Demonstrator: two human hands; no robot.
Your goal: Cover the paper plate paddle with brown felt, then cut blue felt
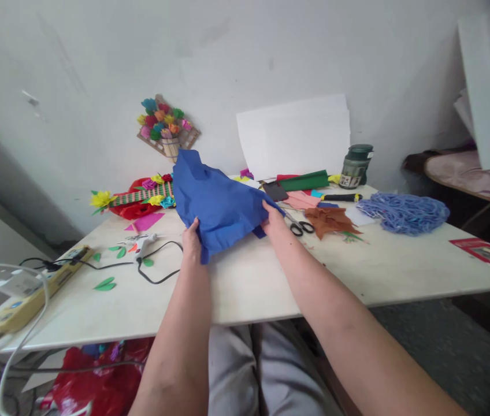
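Observation:
A large creased sheet of blue paper (223, 202) is held up over the table between both hands. My left hand (192, 237) is closed on its lower left edge, the thumb lying on the near face. At its right edge my right hand (273, 218) grips the sheet, with the fingers partly hidden behind it. Scissors (301, 226) with black handles lie just right of my right hand. Left of my left hand rest a white hot glue gun (143, 247) and several green paper leaves (105, 284).
A yellow power strip (41, 289) with plugs and cables sits at the left. Behind are a paper-flower decoration (141, 196), a green roll (305, 181) and a dark jar (355, 167). Brown crepe paper (331, 221) and a blue yarn bundle (403, 212) lie to the right.

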